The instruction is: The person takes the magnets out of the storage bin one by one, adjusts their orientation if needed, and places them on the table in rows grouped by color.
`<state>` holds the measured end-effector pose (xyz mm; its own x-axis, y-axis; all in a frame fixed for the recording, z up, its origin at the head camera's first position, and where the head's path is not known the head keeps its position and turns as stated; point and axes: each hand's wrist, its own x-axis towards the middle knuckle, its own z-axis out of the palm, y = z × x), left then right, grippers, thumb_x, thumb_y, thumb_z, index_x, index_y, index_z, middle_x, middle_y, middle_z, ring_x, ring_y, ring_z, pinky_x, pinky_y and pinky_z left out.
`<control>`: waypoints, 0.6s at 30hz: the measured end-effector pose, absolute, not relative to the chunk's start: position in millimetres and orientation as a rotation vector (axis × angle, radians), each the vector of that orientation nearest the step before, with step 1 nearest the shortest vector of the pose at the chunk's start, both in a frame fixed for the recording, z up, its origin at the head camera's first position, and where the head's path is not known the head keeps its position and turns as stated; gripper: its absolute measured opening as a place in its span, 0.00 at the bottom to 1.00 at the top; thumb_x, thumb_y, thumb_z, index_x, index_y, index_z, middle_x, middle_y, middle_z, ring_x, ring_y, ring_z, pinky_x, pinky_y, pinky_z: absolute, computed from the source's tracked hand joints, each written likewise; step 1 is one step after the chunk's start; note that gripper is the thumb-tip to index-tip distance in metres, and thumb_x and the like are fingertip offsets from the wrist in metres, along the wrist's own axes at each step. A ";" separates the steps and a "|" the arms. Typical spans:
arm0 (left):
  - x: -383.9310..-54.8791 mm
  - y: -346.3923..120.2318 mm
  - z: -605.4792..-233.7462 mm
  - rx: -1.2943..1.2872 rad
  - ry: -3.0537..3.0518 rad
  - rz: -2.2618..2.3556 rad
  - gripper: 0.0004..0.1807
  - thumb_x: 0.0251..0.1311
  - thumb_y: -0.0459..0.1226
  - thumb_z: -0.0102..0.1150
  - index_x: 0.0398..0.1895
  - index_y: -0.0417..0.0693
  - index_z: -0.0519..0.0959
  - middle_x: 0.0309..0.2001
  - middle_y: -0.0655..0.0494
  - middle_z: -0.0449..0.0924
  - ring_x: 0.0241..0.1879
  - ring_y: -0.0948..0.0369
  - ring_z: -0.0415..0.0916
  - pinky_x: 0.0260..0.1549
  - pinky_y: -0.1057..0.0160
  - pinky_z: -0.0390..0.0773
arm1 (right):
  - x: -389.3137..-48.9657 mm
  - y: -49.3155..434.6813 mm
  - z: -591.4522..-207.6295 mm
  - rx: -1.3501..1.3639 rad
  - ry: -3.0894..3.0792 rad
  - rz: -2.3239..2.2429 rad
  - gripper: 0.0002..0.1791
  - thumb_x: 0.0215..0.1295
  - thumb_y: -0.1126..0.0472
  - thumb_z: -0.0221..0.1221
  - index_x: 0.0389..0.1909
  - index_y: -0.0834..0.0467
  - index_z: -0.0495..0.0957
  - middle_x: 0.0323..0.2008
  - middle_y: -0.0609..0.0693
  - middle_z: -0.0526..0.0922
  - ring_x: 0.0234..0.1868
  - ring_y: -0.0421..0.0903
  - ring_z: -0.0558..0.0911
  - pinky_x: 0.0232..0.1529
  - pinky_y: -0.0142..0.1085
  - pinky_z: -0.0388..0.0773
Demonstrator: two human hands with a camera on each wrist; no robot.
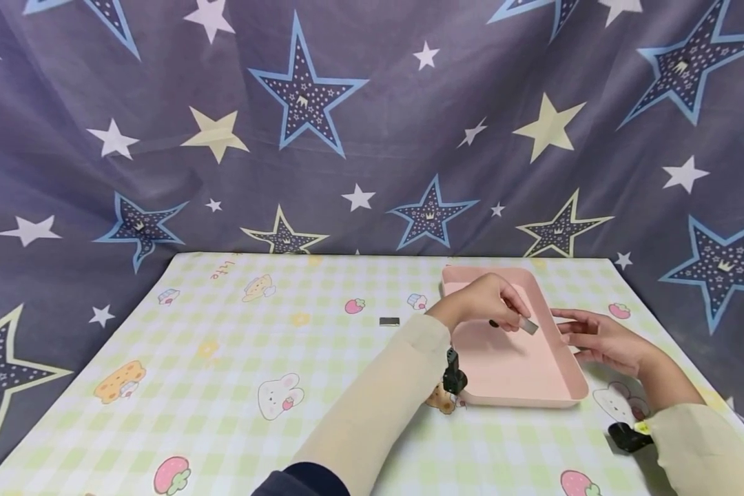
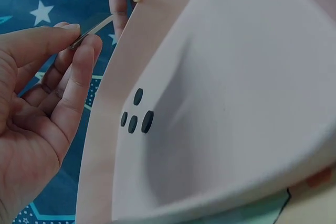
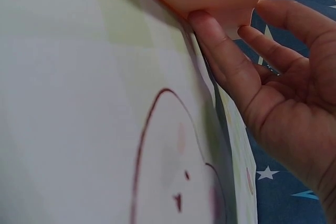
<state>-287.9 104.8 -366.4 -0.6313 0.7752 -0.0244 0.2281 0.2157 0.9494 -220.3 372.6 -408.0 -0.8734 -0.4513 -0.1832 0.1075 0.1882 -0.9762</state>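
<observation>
My left hand (image 1: 492, 303) is over the pink tray (image 1: 502, 375), pinching a small flat grey rectangular piece (image 1: 529, 326) between thumb and fingertips. In the left wrist view that piece (image 2: 100, 26) is seen edge-on and looks thin. Several black discs (image 2: 147, 121) lie on the tray floor close to one wall; the head view shows only a bit of them beneath the left hand. Outside the tray's right wall is my right hand (image 1: 607, 341), its extended fingers touching the wall. In the right wrist view, the fingertips (image 3: 207, 23) meet the tray's outer side.
A small dark rectangular piece (image 1: 389, 322) lies on the table left of the tray. The table wears a green checked cloth (image 1: 223, 386) with cartoon prints. Behind its far edge hangs a dark star-patterned curtain (image 1: 359, 165).
</observation>
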 end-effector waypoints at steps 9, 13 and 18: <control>-284.7 90.9 -363.0 0.926 1.962 1.494 0.07 0.53 0.21 0.66 0.37 0.30 0.85 0.26 0.46 0.85 0.22 0.64 0.81 0.32 0.60 0.84 | -220.5 372.1 -407.1 -0.309 2.044 -1.722 0.26 0.73 0.68 0.51 0.69 0.52 0.63 0.51 0.45 0.78 0.50 0.41 0.80 0.47 0.41 0.82; -283.1 84.7 -363.3 0.928 1.968 1.527 0.09 0.52 0.21 0.67 0.37 0.30 0.85 0.28 0.44 0.85 0.24 0.63 0.82 0.32 0.62 0.84 | -220.6 372.0 -407.3 -0.319 2.038 -1.727 0.25 0.73 0.68 0.51 0.68 0.50 0.64 0.51 0.45 0.78 0.50 0.41 0.81 0.46 0.41 0.82; -283.7 75.8 -365.8 0.933 1.958 1.573 0.09 0.52 0.21 0.67 0.38 0.29 0.84 0.28 0.46 0.85 0.25 0.62 0.83 0.34 0.61 0.84 | -220.2 373.0 -408.7 -0.314 2.038 -1.739 0.25 0.73 0.69 0.52 0.67 0.47 0.66 0.51 0.45 0.78 0.49 0.41 0.81 0.46 0.41 0.82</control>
